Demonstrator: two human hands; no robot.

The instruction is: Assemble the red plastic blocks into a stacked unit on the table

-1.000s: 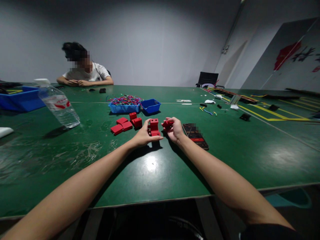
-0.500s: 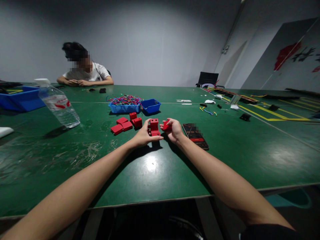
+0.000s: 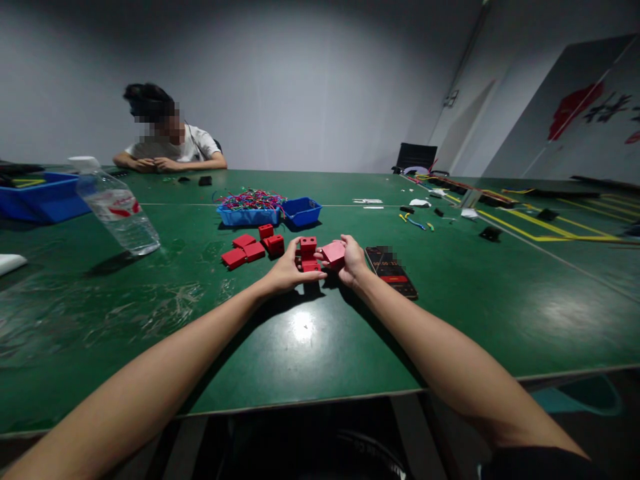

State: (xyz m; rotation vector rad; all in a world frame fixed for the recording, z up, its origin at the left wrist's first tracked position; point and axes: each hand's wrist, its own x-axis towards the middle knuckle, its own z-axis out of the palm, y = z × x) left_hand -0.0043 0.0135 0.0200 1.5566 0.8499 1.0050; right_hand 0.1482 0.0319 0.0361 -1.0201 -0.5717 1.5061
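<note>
My left hand (image 3: 287, 272) grips a red block (image 3: 309, 248) with two small holes in its top face, thumb in front and fingers behind. Just right of it, my right hand (image 3: 353, 260) holds a flat-faced red piece (image 3: 333, 253), tilted so its broad side catches the light. The two red parts are very close; whether they touch I cannot tell. Several red pieces (image 3: 244, 251) lie on the green table left of my left hand, with an upright red block (image 3: 275, 245) among them. A phone (image 3: 391, 272) lies beside my right hand.
Behind the red pieces stand a blue tray of coloured wires (image 3: 250, 217) and a smaller blue tray (image 3: 302, 213). A water bottle (image 3: 120, 212) and a large blue bin (image 3: 47, 200) are at the left. A person (image 3: 173, 147) sits across the table (image 3: 300, 360).
The red piece in my right hand has turned, so its broad face now shows, and it sits more to the left. My left hand has hardly moved.
</note>
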